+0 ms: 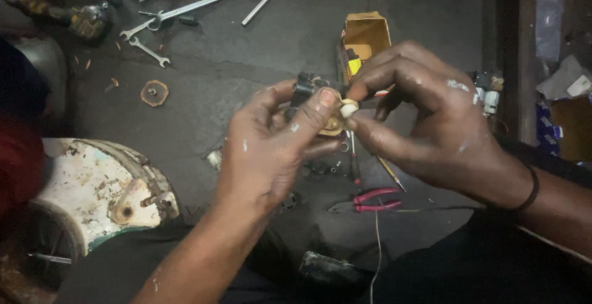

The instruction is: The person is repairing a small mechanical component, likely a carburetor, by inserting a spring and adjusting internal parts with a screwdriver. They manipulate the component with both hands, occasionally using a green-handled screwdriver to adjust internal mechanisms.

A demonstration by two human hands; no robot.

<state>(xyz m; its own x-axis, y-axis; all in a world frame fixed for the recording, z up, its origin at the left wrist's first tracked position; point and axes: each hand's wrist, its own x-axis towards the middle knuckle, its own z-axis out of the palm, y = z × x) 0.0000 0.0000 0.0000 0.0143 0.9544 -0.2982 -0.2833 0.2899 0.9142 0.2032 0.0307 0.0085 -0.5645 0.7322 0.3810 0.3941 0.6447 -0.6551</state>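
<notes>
fingers: left hand (271, 150) is pinched tight around a small black-and-brass metal part (314, 103), thumb pressed flat on it. right hand (431, 119) is nipped shut on a little cream rounded plastic cap (349, 108) at that part's end

part: held up in the air, just in front of the open yellow cardboard box (365, 39)

pliers: pink-handled pliers (376, 199), well below the box, lying on the dark gritty floor (246, 51)

spanners: shiny steel spanners (179, 11), far left of the box

washer: rusty round disc (154, 92), left of the box

casing: chipped white painted metal casing (102, 187), rusty patches, way down-left of the box
</notes>
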